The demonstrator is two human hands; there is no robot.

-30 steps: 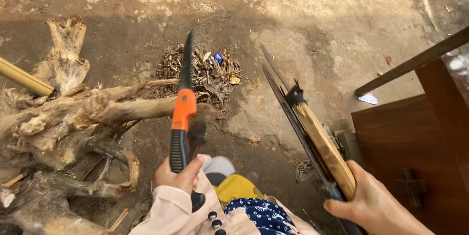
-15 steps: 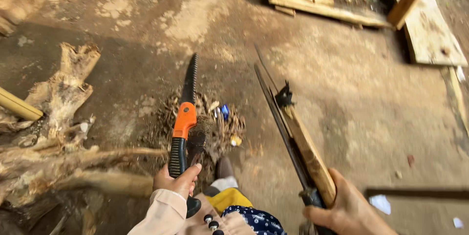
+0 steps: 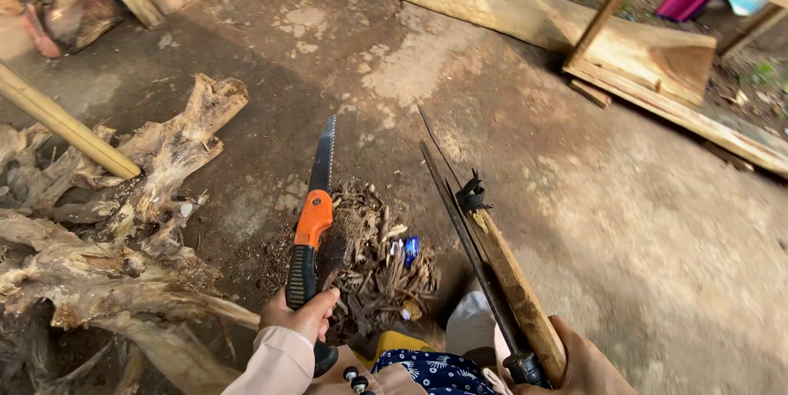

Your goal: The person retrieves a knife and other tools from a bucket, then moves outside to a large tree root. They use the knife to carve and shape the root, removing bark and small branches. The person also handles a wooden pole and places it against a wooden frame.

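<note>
The left hand (image 3: 302, 313) is wrapped tightly around the black grip of a folding saw (image 3: 312, 222), fingers curled closed on it. The saw rises straight up and away from that hand: an orange section just above the fist, then the toothed blade pointing toward the far ground. The right hand (image 3: 579, 362) is closed around the lower end of a long knife in a wooden sheath (image 3: 501, 272), gripping it near the dark handle at the bottom edge of the view. The knife slants up and to the left from that hand, and its thin dark blade edge ends well above the hand, near the tip of the saw. A black tie is knotted around the sheath partway up.

Between the two hands, just beyond them on the ground, lies a small pile of twigs and scraps (image 3: 382, 268). To the left of the left hand sprawls a gnarled tree root (image 3: 123, 231), with a pale pole (image 3: 66, 124) lying across its far side. Far beyond the right hand, wide planks (image 3: 525, 25) lie on the dirt floor (image 3: 640, 239).
</note>
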